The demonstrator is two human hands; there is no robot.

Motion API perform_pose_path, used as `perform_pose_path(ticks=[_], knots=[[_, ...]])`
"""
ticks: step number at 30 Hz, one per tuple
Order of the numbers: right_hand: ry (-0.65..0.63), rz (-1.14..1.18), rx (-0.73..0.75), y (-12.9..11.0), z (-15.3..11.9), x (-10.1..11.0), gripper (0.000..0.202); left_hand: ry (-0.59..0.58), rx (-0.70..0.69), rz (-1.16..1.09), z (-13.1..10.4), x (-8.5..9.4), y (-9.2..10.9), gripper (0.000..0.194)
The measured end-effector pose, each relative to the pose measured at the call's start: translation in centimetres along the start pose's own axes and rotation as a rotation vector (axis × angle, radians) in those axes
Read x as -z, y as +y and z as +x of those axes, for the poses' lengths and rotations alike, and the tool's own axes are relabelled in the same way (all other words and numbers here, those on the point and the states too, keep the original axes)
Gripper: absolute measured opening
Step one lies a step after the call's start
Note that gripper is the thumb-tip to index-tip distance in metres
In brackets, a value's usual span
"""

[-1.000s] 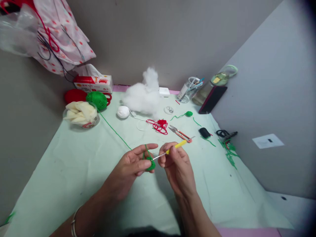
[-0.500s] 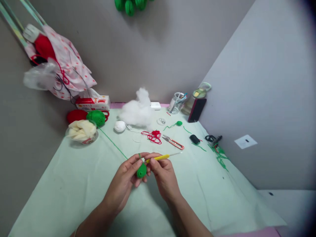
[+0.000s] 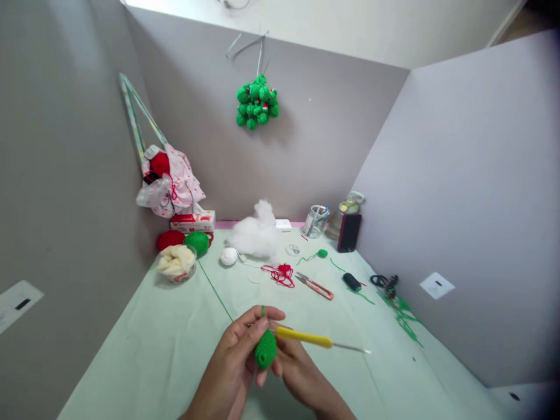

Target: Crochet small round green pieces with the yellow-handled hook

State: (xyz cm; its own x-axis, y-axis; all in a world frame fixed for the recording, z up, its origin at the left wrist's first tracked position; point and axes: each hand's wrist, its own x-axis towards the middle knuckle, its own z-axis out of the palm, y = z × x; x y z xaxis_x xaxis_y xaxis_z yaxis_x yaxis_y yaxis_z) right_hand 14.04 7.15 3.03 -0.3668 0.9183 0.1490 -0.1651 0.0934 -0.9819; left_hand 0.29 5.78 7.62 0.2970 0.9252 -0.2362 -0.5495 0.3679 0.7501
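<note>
A small green crocheted piece (image 3: 265,350), plump and tapered, is pinched in my left hand (image 3: 238,350), thumb on its side. Green yarn loops over the left index finger and runs back to a green yarn ball (image 3: 196,243). My right hand (image 3: 301,370) is closed at the piece's right side, its fingertips partly hidden behind the piece. Across these right fingers lies a yellow-handled crochet hook (image 3: 304,336), one end at the top of the piece and its bare metal end pointing right. Exactly how the right fingers grip the hook is partly hidden.
Thread snips (image 3: 315,286), tangled red yarn (image 3: 282,275), white stuffing (image 3: 256,233) and a white yarn ball (image 3: 228,256) lie beyond my hands. A bowl (image 3: 177,271) stands left; a phone (image 3: 349,233) leans at back right. Green crocheted balls (image 3: 258,104) hang on the wall.
My view has tilted up, showing the whole hanging green cluster. The right hand has shifted lower beside the piece, and the hook has swung from pointing slightly up to slightly down.
</note>
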Motion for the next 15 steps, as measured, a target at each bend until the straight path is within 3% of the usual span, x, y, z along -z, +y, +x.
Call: perform_pose_path(ticks=[3,6,9,11,15], knots=[[-0.098,-0.52,0.237,-2.2,-1.2,1.5,0.03,-0.02,0.009,-0.017,-1.3,-0.2,1.8,0.036],[-0.034,-0.883,0.274,-3.0,-2.6,5.2,0.042,-0.037,-0.018,-0.07,-2.3,-0.4,3.8,0.036],[0.054,-1.168,0.154,-2.4,-4.6,10.7,0.041,-0.051,-0.049,-0.093,-2.6,-0.7,5.2,0.031],[0.164,-1.327,-0.035,-1.8,-6.6,14.9,0.047,-0.033,-0.086,-0.116,-2.3,-0.7,5.9,0.027],[0.461,-1.483,-0.275,-1.9,-11.6,21.8,0.046,0.056,-0.167,-0.197,-1.1,-0.3,7.0,0.017]])
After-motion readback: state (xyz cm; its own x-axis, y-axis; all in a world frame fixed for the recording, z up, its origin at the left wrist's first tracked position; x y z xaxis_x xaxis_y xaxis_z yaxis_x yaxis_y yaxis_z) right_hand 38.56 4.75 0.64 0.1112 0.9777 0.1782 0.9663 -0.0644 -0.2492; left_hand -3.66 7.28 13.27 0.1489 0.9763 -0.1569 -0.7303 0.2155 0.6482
